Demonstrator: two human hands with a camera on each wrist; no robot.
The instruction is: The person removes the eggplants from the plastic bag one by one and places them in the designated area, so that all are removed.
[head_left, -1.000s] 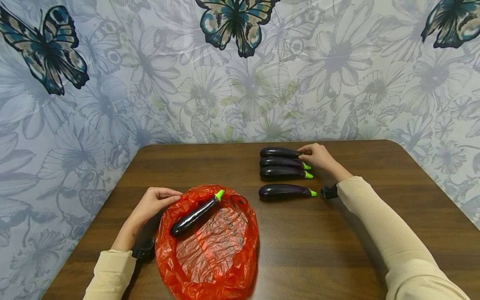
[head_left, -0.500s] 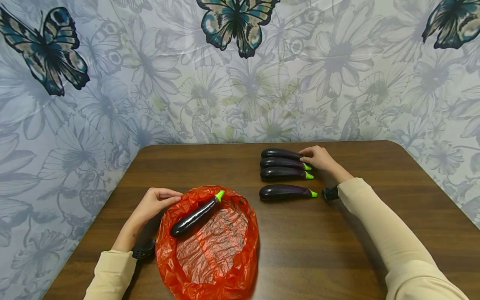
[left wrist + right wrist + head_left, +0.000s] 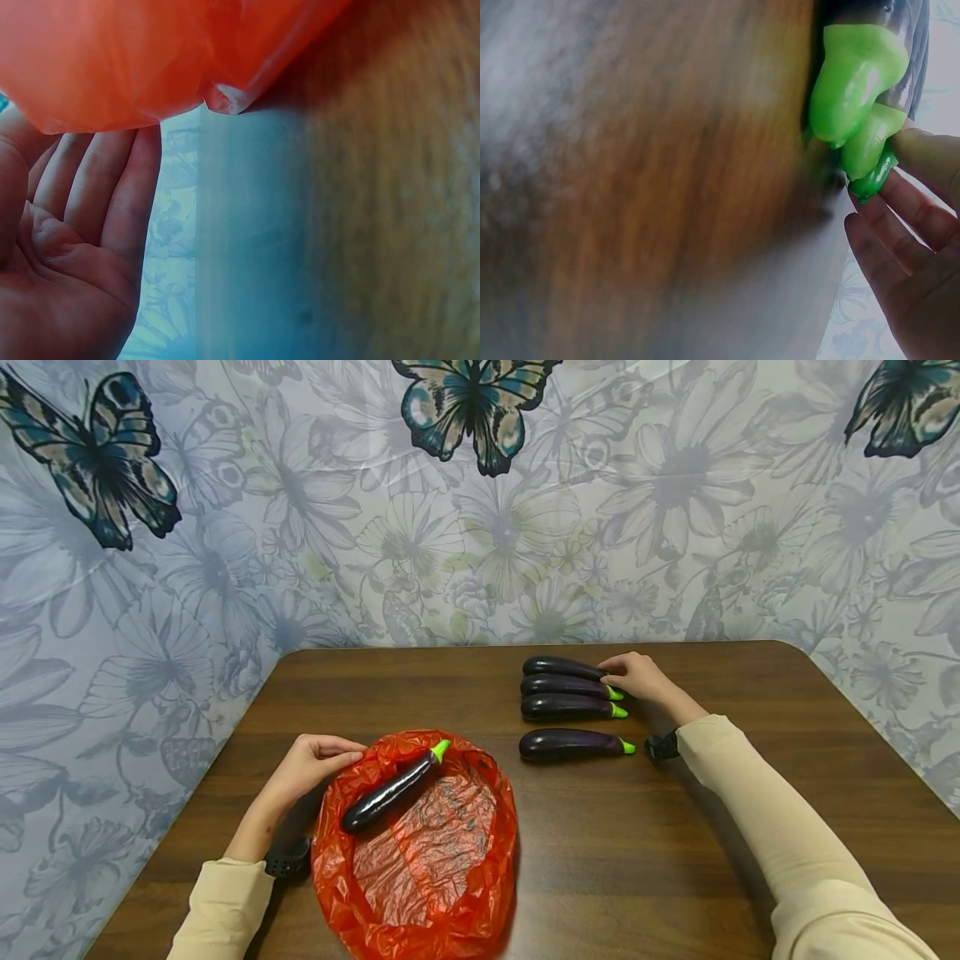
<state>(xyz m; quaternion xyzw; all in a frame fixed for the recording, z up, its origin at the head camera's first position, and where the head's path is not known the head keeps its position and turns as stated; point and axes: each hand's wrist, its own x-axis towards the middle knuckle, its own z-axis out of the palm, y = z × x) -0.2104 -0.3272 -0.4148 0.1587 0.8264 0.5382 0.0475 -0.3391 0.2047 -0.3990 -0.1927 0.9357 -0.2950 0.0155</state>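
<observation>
A red plastic bag stands with its mouth spread wide, its rim rolled outward. One dark eggplant with a green stem lies slanted inside, along the bag's far left side. My left hand pinches the bag's left rim; in the left wrist view the fingertips disappear behind the red plastic. At the back right, three eggplants lie side by side. My right hand holds the stem end of the farthest eggplant between thumb and fingers. The right wrist view shows that green stem at the fingertips.
Two eggplants, a middle one and a nearer one, lie right beside the held one. Another eggplant lies apart, closer to me. The brown wooden table ends at a wall with flower and butterfly patterns.
</observation>
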